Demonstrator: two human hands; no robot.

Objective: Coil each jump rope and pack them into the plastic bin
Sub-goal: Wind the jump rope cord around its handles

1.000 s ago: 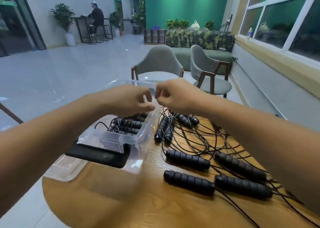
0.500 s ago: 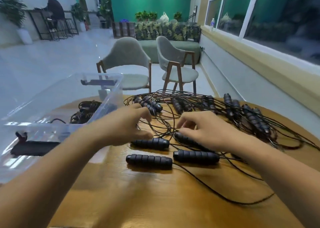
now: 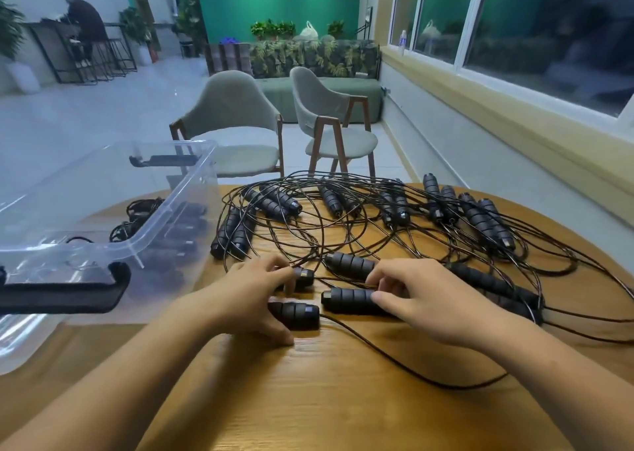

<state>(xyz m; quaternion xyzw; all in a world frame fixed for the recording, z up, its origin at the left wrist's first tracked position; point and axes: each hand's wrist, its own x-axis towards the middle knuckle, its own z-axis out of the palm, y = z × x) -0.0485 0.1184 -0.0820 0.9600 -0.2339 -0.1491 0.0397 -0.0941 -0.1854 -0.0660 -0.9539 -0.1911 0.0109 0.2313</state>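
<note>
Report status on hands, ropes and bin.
Left hand grips near handle, right hand grips next handle. Ropes loose, tangled on table. Bin left, some coils inside. Tangle in the way.

Dim, cool indoor light — sharp centre (edges bowed), faint shadows.

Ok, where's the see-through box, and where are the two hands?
plastic bin [image 3: 68, 248], head view, on its front rim.
left hand [image 3: 254, 296], head view, on the back of the hand.
right hand [image 3: 425, 299], head view, on the back of the hand.
</note>
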